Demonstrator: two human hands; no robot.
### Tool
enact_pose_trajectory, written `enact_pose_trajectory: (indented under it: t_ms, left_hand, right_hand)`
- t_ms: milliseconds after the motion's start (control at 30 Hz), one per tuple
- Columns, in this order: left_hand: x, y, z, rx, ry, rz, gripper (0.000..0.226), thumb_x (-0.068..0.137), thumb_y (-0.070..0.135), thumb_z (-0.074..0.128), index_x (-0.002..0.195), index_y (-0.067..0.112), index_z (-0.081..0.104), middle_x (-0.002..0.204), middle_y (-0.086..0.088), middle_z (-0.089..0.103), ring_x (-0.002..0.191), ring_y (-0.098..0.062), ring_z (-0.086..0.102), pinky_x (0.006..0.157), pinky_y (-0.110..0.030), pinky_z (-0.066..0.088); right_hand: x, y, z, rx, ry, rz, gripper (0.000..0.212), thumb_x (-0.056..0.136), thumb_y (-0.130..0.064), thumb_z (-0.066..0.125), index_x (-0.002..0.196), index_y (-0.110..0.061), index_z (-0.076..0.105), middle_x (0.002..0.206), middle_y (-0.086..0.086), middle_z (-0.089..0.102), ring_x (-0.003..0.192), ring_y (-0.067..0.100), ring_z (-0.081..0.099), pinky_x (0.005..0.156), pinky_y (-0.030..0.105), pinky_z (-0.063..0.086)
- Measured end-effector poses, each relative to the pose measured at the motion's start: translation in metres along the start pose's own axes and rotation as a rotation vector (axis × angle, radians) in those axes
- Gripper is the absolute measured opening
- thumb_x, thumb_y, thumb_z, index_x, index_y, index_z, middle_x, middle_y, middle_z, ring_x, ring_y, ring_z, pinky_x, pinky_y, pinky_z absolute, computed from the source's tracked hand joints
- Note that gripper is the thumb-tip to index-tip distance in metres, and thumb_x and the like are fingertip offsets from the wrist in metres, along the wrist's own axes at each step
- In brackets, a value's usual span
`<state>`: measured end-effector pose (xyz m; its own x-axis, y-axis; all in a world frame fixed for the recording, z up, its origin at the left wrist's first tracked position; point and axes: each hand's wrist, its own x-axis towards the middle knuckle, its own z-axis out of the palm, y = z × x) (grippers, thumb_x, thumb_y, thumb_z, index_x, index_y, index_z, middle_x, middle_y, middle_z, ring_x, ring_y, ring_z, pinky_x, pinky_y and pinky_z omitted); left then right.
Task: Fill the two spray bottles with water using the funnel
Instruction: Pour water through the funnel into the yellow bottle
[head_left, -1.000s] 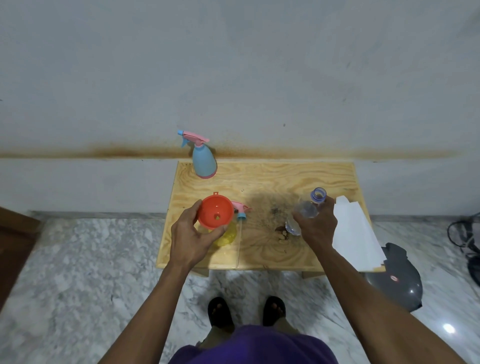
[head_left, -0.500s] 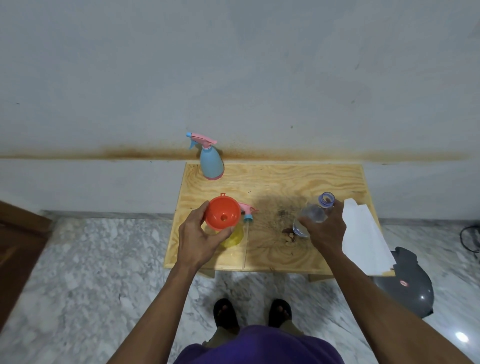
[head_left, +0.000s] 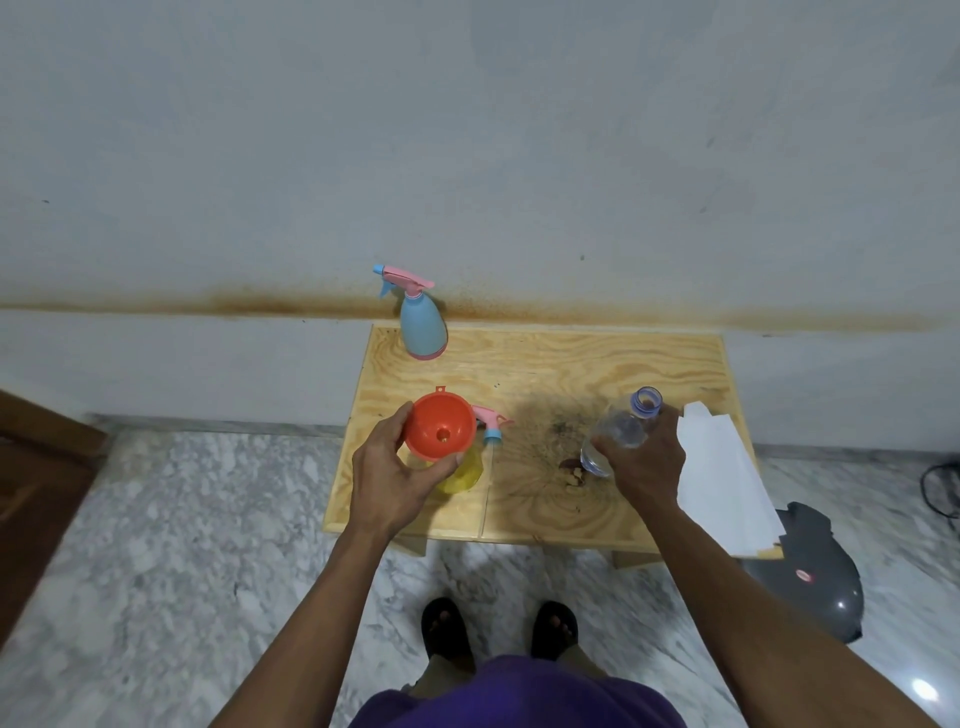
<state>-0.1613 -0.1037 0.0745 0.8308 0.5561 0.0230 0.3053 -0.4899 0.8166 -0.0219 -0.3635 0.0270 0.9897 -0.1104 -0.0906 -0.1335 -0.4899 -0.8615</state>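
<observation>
A small plywood table (head_left: 597, 358) stands against a grey wall, viewed from above. The left hand (head_left: 387, 480), at about 7 o'clock on the tabletop, grips the orange funnel (head_left: 440, 426) with the thumb on the near rim and the fingers curled around the far left side; the funnel's mouth faces up toward the camera. The funnel sits over the yellow spray bottle (head_left: 462, 473), whose body shows just below and to the right of the funnel at 5 o'clock from it; whether the funnel's spout is seated in the bottle's neck cannot be determined. A pink and blue spray head (head_left: 491, 421) lies on the table, touching or just beside the funnel at 3 o'clock from it. The blue spray bottle (head_left: 422, 327) stands upright with its pink and blue trigger head fitted, at 11 o'clock on the tabletop, near the wall. The right hand (head_left: 647, 462), at about 4 o'clock on the tabletop, is wrapped around a clear water bottle (head_left: 621, 431), which is tilted with its open, blue-ringed mouth pointing up toward 1 o'clock. A white sheet of paper (head_left: 722, 478) lies along the table's right edge, just beside the right hand. A dark stain (head_left: 550, 431) marks the wood between the two hands.
</observation>
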Motion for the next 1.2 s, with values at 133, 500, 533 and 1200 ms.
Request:
enact_pose_trajectory:
  t_ms: [133,500,533,1200]
  left_hand:
    - [-0.002,0.002,0.001,0.009,0.01,-0.016,0.092,0.065,0.038,0.093,0.144,0.014,0.052,0.129,0.006,0.061,0.118,-0.009,0.056,0.098,-0.028,0.045]
    - [-0.005,0.007,0.001,0.013,0.019,-0.026,0.089,0.066,0.035,0.094,0.142,0.013,0.053,0.119,0.013,0.056,0.114,-0.009,0.055,0.095,-0.028,0.045]
    - [-0.006,0.007,0.001,0.013,0.019,-0.027,0.089,0.066,0.035,0.094,0.142,0.013,0.053,0.12,0.013,0.056,0.114,-0.009,0.055,0.096,-0.028,0.045]
    - [-0.006,0.053,-0.009,-0.032,0.143,-0.007,0.087,0.066,0.039,0.092,0.141,0.013,0.055,0.117,0.006,0.064,0.103,-0.01,0.065,0.087,-0.017,0.049]
  right_hand:
    - [0.0,0.001,-0.001,0.001,-0.01,-0.002,0.071,0.069,-0.012,0.089,0.126,-0.009,0.047,0.108,-0.003,0.055,0.097,0.017,0.053,0.081,0.027,0.036]
    - [0.002,0.004,-0.002,-0.018,-0.018,-0.024,0.071,0.068,-0.014,0.09,0.126,-0.009,0.048,0.11,-0.001,0.058,0.098,0.017,0.054,0.081,0.028,0.037]
    - [0.002,0.005,-0.002,-0.02,-0.017,-0.022,0.071,0.068,-0.014,0.09,0.126,-0.009,0.048,0.11,-0.001,0.058,0.098,0.017,0.054,0.081,0.028,0.037]
    - [0.002,0.007,-0.006,0.006,-0.051,-0.043,0.065,0.067,-0.019,0.09,0.119,-0.015,0.051,0.108,-0.003,0.059,0.097,0.019,0.056,0.081,0.029,0.039]
